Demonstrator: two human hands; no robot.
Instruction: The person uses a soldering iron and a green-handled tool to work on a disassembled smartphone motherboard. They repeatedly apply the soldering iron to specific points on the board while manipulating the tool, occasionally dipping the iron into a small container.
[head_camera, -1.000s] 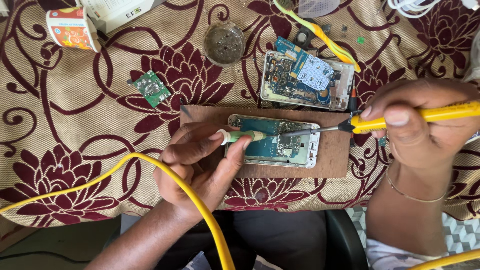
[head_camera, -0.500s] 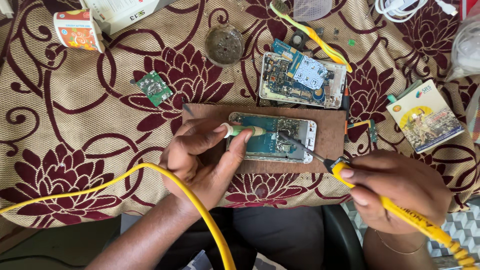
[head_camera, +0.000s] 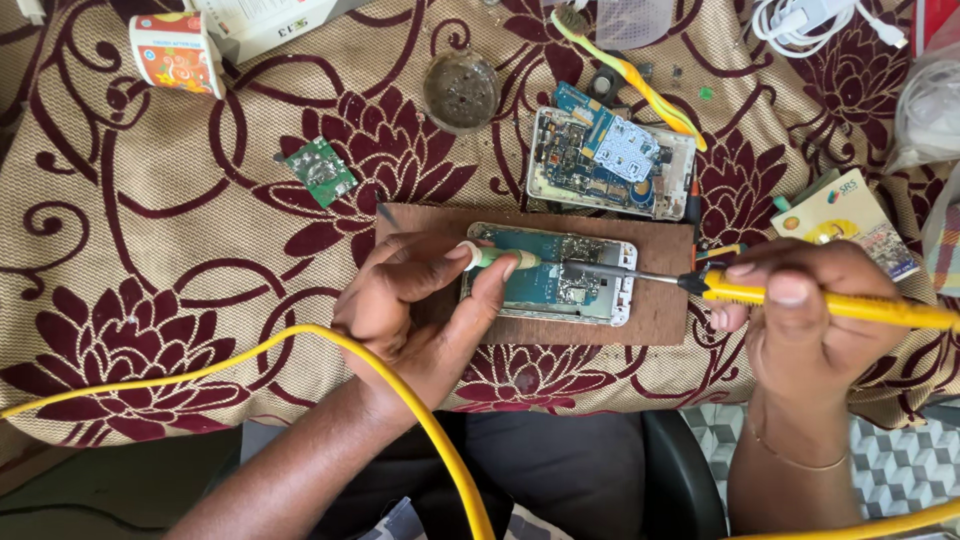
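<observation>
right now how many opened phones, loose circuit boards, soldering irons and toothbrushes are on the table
opened phones: 2, one on the wooden board under the left hand at, one behind it
loose green circuit board: 1
yellow soldering iron, in the right hand: 1
toothbrush: 1
total: 5

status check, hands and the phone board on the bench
Left hand pinching green tube over opened phone. Right hand gripping yellow soldering iron, tip on board. Nothing blocking.

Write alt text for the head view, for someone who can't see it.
The right hand holds a yellow-handled soldering iron, its tip on an opened phone's blue circuit board, which lies on a brown wooden board. The left hand pinches a small green-and-white stick over it, on a maroon floral cloth.
</observation>
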